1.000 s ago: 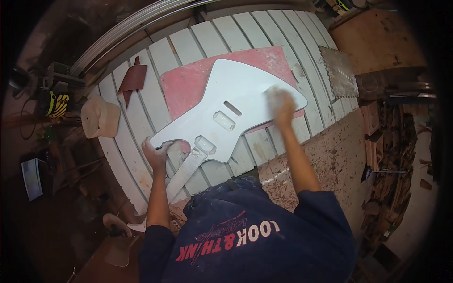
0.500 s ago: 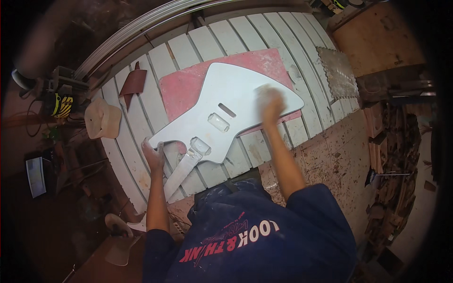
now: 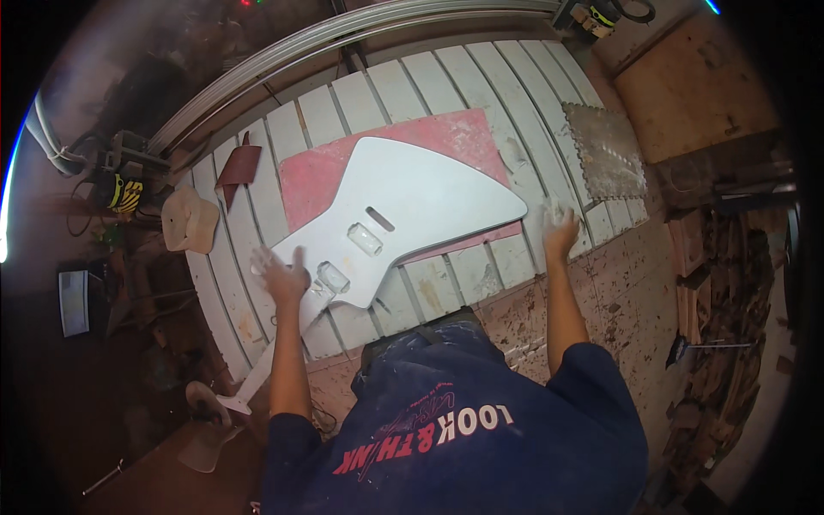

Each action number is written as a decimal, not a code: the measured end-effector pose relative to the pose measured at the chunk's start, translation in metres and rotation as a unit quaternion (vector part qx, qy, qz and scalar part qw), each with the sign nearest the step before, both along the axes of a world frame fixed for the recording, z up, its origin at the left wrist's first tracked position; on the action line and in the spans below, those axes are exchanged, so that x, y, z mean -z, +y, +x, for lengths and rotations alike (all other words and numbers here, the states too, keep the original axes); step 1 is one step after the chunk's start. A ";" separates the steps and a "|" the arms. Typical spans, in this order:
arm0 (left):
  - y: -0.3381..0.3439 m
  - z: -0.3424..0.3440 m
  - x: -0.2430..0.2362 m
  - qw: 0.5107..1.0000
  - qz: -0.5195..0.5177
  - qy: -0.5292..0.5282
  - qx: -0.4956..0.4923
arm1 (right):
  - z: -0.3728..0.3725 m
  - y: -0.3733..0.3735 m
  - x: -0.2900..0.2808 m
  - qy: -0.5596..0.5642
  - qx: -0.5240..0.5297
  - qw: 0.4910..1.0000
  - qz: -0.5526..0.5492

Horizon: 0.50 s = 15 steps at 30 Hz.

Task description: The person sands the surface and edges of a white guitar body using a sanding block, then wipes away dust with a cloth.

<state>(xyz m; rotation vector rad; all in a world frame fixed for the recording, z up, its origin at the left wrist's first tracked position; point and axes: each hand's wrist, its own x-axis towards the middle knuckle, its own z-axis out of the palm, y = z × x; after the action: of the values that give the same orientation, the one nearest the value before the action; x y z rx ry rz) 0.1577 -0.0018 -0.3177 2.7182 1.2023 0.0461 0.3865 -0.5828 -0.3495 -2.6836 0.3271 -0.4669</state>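
A white angular electric guitar (image 3: 429, 189) lies on a pink mat (image 3: 300, 184), its neck running down to the lower left. Cavities are cut in its body. My left hand (image 3: 283, 275) is open with spread fingers, at the body's left horn beside the neck joint. Just off the body's right tip, my right hand (image 3: 561, 230) is closed, its fingers curled and whitened with dust. Whatever it may hold is too small or hidden to name.
Beneath the mat is a slatted white table (image 3: 412, 287). A brown sheet of sandpaper (image 3: 239, 172) and a beige cap (image 3: 189, 221) lie at its left. A grey foam mat (image 3: 605, 150) covers the right end. A metal rail (image 3: 343, 39) spans the far side.
My right hand has left the body's top and moved right, past its tip. The fingers of my left hand have spread. The whole view has shifted, with the guitar appearing further left.
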 end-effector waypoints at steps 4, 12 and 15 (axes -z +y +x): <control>-0.064 0.062 -0.008 0.993 -0.042 -0.005 0.112 | -0.031 0.004 0.010 0.024 -0.015 0.999 -0.022; -0.273 0.196 -0.006 0.933 -0.025 -0.100 0.345 | -0.036 0.005 0.027 0.005 0.018 0.992 -0.123; -0.365 0.192 0.005 0.851 -0.117 -0.131 0.496 | -0.038 0.007 0.023 0.049 0.017 0.996 -0.079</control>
<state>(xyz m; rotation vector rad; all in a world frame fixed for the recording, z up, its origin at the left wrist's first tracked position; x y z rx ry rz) 0.3494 -0.3663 -0.3227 2.6365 -0.3231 0.1191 0.3488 -0.5762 -0.3723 -2.8654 0.3780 -0.3852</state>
